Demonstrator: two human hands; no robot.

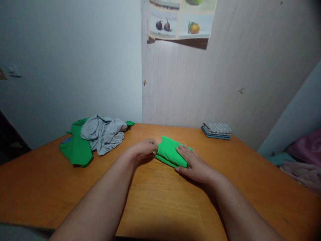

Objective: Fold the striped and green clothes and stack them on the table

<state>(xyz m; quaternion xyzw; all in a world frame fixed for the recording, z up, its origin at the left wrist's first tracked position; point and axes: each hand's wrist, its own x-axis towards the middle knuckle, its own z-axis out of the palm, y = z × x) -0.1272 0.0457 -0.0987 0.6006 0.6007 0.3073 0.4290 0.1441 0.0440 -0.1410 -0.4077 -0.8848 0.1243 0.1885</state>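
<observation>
A bright green folded cloth (170,150) lies in the middle of the wooden table, in several layers. My left hand (146,149) pinches the cloth's left edge between thumb and fingers. On its right end rests my right hand (192,162), flat, with the fingers stretched over the top and the thumb by the front edge. Whether the cloth is a garment cannot be made out, as it is folded up.
A crumpled heap of grey cloth (106,134) and green cloth (77,147) sits at the table's back left. At the back right stands a neat stack of folded striped and blue cloths (217,130). Beyond the wooden table (160,207) rises a wall with a fruit poster (182,20).
</observation>
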